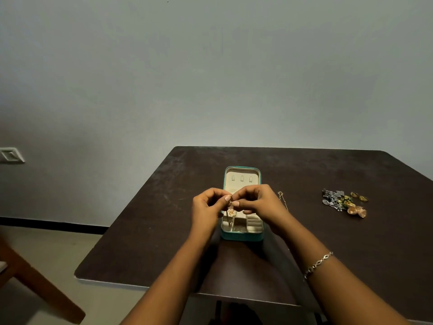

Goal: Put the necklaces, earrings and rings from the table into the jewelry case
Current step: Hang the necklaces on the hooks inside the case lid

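Both forearms reach in from the bottom edge, with a bracelet (318, 263) on the right wrist. Wooden chair leg (35, 277) low left, off the table (140, 231).

Case (242, 236) sits open mid-table: teal shell, cream lining, small compartments in the near half.

Left hand (206, 207) and right hand (260, 202) meet directly above the case. Thumb and fingertips of both pinch tight on the top of a thin gold necklace (230, 210), other fingers curled in. The pendant hangs just below the pinch, and the chain drops into the left compartment of the case. Can't tell what part they're pinching, too small.

Lid (242, 177) lies open beyond the hands, three small tabs on its lining.

Second chain (283, 200) lies on the table just right of the right hand, partly hidden by it.

Further right, well apart from the case, is a pile (343, 202) of silver and gold pieces. It's tangled, so I can't separate the items.

Grey wall (210, 66) at the back, with a socket plate (10, 155) on the left.
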Motion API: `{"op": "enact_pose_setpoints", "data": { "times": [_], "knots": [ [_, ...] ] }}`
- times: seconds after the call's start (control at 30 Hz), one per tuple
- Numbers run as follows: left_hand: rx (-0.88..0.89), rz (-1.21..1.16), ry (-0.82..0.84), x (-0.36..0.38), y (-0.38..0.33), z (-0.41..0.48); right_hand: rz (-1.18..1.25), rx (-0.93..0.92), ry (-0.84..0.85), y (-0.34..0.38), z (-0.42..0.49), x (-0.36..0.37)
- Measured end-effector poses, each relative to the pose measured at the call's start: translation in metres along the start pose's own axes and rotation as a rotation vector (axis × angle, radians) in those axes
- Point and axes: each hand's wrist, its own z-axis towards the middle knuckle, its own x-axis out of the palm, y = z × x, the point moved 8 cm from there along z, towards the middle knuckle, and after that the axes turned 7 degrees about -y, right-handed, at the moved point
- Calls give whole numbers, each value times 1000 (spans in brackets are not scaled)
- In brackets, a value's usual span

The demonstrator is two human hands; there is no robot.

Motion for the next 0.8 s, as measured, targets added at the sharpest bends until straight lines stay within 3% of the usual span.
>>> {"op": "enact_pose_setpoints", "data": {
  "times": [0.27, 0.6, 0.8],
  "knots": [
    [17, -15, 7, 0, -6, -1, -71, -29, 47, 6, 1, 2],
    [-30, -66, 176, 14, -5, -4, 94, -35, -64, 31, 5, -22],
    [-67, -59, 135, 10, -1, -5, 188, -82, -79, 57, 3, -37]
  ]
}}
